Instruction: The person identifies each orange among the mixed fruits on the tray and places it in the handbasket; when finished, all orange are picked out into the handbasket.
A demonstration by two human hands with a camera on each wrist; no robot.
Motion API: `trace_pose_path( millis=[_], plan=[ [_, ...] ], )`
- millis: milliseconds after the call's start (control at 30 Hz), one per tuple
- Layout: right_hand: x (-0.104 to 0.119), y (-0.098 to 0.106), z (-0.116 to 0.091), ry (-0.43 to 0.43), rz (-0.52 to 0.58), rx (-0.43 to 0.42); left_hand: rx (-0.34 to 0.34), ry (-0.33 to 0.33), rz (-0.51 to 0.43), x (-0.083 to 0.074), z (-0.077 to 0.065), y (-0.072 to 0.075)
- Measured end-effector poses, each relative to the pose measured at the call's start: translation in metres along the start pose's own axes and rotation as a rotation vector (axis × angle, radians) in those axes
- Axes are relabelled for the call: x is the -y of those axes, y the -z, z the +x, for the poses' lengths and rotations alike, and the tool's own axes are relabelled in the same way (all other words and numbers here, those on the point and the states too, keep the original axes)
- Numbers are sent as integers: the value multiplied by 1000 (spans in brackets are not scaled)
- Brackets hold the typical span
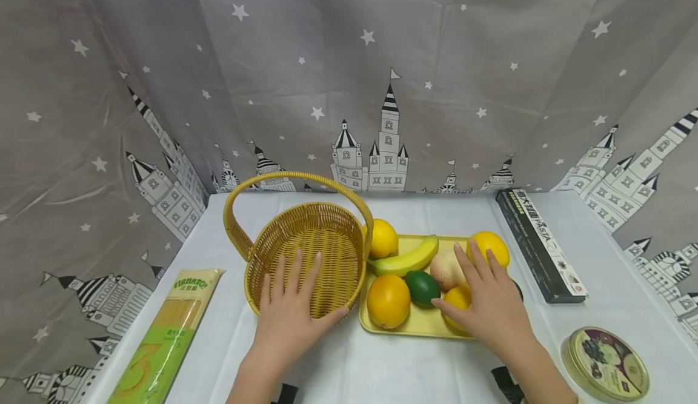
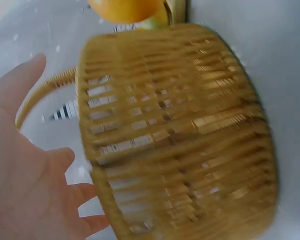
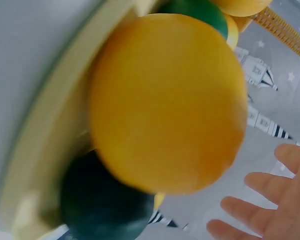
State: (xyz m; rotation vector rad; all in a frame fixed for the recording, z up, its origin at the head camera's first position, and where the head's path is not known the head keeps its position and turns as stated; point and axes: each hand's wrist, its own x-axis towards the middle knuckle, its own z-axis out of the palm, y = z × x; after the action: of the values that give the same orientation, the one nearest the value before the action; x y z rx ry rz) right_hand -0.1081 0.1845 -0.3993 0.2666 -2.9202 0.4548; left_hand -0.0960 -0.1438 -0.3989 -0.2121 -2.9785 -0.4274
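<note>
My left hand (image 1: 291,319) is spread, its straight fingers overlapping the near side of a wicker basket (image 1: 327,222) with a tall handle. In the left wrist view its fingers lie close to the rim of the basket (image 2: 170,100), holding nothing. My right hand (image 1: 493,301) is spread over the right part of a yellow tray (image 1: 420,326), its fingers also straight. Under its thumb sits an orange (image 1: 457,298), large in the right wrist view beside a dark green fruit (image 3: 105,200). Also on the tray are a banana (image 1: 409,260), a green fruit (image 1: 422,288), a beige round fruit (image 1: 444,268) and more oranges (image 1: 388,301).
A green spaghetti pack (image 1: 163,343) lies at the left of the white table. At the right are a black and white pasta box (image 1: 540,246) and a round tin (image 1: 608,363). A grey curtain (image 1: 305,89) with castles hangs behind.
</note>
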Motion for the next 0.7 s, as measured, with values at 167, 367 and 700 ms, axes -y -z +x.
trace_pose_path(
  millis=[167,367,700],
  plan=[
    [-10,-1,-13,-58,83,8,-37,74,-76,19,-12,-3],
    [-22,-6,-26,-81,165,-23,-44,167,-171,39,-19,-2],
    [-27,-18,-35,-84,217,7,41,311,-467,62,-18,-7]
  ],
)
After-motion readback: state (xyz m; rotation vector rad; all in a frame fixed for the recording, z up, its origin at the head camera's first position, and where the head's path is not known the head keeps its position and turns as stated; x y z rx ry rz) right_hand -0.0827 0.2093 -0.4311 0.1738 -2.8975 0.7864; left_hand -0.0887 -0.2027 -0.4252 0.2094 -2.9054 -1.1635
